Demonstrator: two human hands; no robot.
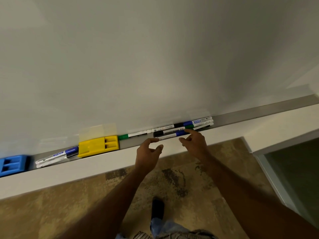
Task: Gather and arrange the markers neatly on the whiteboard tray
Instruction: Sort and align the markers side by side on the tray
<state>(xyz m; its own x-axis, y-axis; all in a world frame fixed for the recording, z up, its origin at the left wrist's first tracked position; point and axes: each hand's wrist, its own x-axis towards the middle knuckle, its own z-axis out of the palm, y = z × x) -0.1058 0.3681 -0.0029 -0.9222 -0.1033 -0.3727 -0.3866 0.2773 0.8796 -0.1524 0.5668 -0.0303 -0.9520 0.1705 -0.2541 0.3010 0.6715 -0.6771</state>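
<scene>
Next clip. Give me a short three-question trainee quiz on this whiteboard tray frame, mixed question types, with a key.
1. True or false: the yellow eraser lies on the tray between the blue eraser and the person's left hand and right hand.
2. The lone marker just right of the yellow eraser has which cap colour? A red, B green, C orange.
3. How many erasers are on the tray?
Key: 1 true; 2 B; 3 two.

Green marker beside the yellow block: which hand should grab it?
Probably the left hand: it is nearer the green marker. The right hand sits farther along the tray, fingertip on the marker pile.
</scene>
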